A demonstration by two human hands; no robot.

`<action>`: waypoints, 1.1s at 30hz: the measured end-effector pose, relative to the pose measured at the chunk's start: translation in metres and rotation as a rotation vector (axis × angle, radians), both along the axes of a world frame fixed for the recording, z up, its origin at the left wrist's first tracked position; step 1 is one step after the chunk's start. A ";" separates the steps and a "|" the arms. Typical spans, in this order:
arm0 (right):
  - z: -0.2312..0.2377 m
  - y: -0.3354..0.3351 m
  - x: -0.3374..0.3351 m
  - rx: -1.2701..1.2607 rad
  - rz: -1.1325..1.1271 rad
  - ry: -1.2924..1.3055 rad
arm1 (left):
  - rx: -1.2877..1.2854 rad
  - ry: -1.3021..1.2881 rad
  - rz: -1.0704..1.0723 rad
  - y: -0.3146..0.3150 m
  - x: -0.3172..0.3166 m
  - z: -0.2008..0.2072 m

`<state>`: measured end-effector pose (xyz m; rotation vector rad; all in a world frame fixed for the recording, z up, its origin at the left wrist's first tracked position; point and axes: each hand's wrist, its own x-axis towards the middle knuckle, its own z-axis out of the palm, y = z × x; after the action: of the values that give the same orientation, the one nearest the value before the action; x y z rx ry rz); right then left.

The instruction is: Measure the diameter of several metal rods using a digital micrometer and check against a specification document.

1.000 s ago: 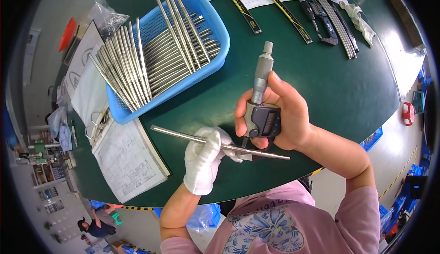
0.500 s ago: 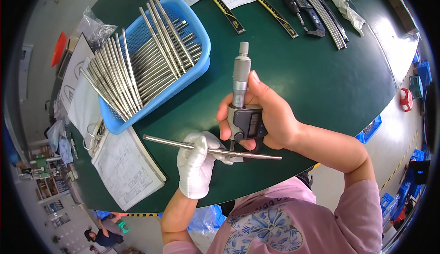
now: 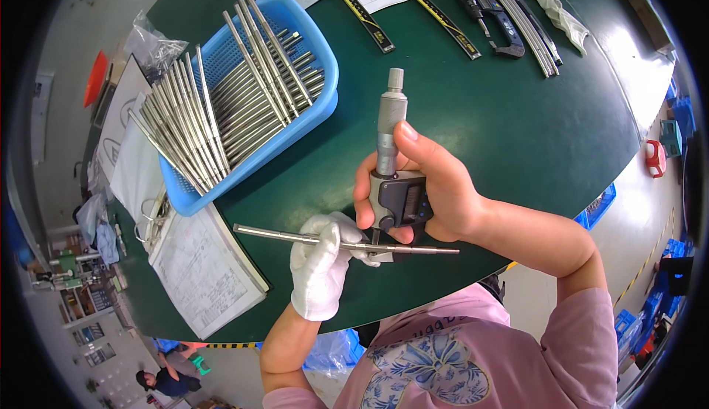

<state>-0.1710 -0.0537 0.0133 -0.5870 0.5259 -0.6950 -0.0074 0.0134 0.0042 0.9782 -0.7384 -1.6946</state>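
Gloved left hand (image 3: 319, 265) pinches a steel rod (image 3: 343, 239) level, so the digital micrometer (image 3: 393, 180) gripped in the bare right hand (image 3: 428, 187) just above can span it

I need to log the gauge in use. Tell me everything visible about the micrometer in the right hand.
The digital micrometer stands roughly upright above the green table: a silvery thimble with a knurled end on top, a dark grey body with a small display below. The bare right hand grips its body, thumb on the thimble. Its lower end meets the thin steel rod, held level by the gloved left hand.
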 end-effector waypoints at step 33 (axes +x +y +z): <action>0.001 0.002 -0.001 0.117 0.055 -0.085 | 0.052 0.041 0.137 -0.003 0.004 0.004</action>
<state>-0.1716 -0.0521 0.0145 -0.4587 0.4661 -0.6301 -0.0037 0.0103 0.0081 1.0038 -0.5898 -1.6168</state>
